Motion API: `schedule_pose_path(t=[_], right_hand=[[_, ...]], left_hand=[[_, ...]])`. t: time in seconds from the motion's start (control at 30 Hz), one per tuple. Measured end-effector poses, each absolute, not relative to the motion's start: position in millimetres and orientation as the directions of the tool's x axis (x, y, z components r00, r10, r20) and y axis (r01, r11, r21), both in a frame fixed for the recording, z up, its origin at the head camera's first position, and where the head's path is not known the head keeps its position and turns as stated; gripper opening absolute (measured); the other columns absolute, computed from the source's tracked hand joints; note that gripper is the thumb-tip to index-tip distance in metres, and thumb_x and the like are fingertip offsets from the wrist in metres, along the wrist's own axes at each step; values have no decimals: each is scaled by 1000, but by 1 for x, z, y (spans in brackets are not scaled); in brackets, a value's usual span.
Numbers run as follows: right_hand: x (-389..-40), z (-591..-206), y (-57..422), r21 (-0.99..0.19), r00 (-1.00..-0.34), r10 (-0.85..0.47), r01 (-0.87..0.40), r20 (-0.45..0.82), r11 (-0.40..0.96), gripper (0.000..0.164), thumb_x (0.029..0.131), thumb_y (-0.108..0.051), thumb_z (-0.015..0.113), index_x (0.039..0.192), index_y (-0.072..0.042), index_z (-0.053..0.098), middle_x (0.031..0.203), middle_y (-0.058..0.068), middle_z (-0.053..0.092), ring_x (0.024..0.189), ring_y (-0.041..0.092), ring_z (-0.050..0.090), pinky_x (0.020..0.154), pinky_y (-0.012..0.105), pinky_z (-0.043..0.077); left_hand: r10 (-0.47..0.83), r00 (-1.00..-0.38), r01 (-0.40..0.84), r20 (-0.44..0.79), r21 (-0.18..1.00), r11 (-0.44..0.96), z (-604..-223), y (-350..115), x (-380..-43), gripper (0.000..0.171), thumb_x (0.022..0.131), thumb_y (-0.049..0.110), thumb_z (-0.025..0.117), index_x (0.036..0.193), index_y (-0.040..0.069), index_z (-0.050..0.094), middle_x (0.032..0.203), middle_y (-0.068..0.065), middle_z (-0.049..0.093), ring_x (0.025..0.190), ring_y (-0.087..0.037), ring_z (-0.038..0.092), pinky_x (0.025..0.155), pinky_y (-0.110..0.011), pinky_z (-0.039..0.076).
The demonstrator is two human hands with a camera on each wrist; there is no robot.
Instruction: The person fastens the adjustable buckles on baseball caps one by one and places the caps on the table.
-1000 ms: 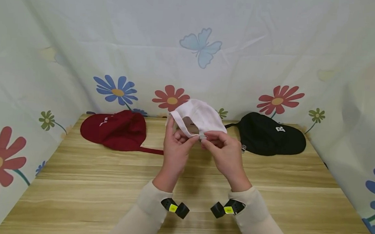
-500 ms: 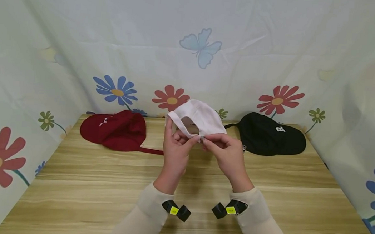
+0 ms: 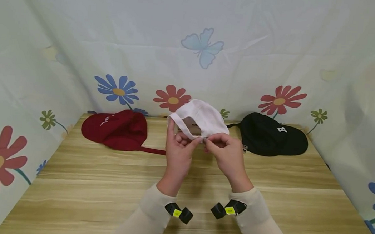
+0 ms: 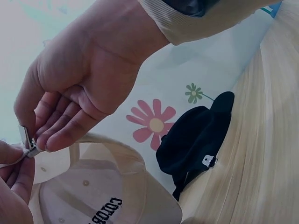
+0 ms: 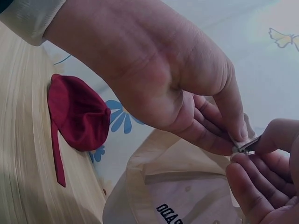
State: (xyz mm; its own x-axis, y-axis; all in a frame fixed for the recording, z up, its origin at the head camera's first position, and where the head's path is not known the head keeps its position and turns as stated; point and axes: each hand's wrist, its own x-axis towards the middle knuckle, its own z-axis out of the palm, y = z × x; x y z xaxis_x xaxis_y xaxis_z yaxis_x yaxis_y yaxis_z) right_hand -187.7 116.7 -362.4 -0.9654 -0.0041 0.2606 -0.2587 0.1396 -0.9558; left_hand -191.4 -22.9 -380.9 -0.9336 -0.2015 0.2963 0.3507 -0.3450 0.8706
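A pale pink baseball cap (image 3: 208, 114) is held up over the table, its back opening facing me and dark lettering visible inside. My left hand (image 3: 178, 157) pinches the cap's back strap (image 3: 185, 125) between thumb and fingers, with the index finger extended along the cap's edge. At the end of that strap, my right hand (image 3: 230, 157) pinches a small metal buckle (image 4: 26, 136) between thumb and curled index finger. Both thumb tips nearly meet there. In the right wrist view, the buckle's flap stands tilted under the right thumb (image 5: 268, 137).
A dark red cap (image 3: 125, 131) lies on the wooden table (image 3: 106, 183) at the left, its strap (image 3: 153, 150) extended towards the middle. At the right lies a black cap (image 3: 263, 136) with a white letter. A flowered curtain (image 3: 146, 57) encloses the back and sides.
The right thumb has come closer to the left thumb at the buckle, covering more of its metal in the head view. The cap stays in nearly the same place.
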Motion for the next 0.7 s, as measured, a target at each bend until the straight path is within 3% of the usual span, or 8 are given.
schedule_pose_path(t=[0.37, 0.7], right_hand=[[-189, -363, 116, -946, -967, -11, -252, 256, 204, 7, 82, -6, 67, 80, -2, 62, 77, 12, 66, 66, 23, 68, 62, 26, 57], [-190, -363, 119, -962, -963, -81, -263, 256, 80, 6, 86, -1, 61, 85, 4, 56, 85, 19, 66, 74, 30, 72, 71, 31, 60]], left_hand=[[-206, -929, 365, 308, 855, -369, -379, -24, -189, 90, 85, -2, 70, 152, 34, 22, 91, -1, 66, 84, -15, 65, 81, -27, 57], [-228, -931, 352, 284, 864, -361, -377, -23, -188, 83, 87, -2, 68, 149, 34, 27, 86, 2, 66, 80, -14, 65, 79, -26, 57]])
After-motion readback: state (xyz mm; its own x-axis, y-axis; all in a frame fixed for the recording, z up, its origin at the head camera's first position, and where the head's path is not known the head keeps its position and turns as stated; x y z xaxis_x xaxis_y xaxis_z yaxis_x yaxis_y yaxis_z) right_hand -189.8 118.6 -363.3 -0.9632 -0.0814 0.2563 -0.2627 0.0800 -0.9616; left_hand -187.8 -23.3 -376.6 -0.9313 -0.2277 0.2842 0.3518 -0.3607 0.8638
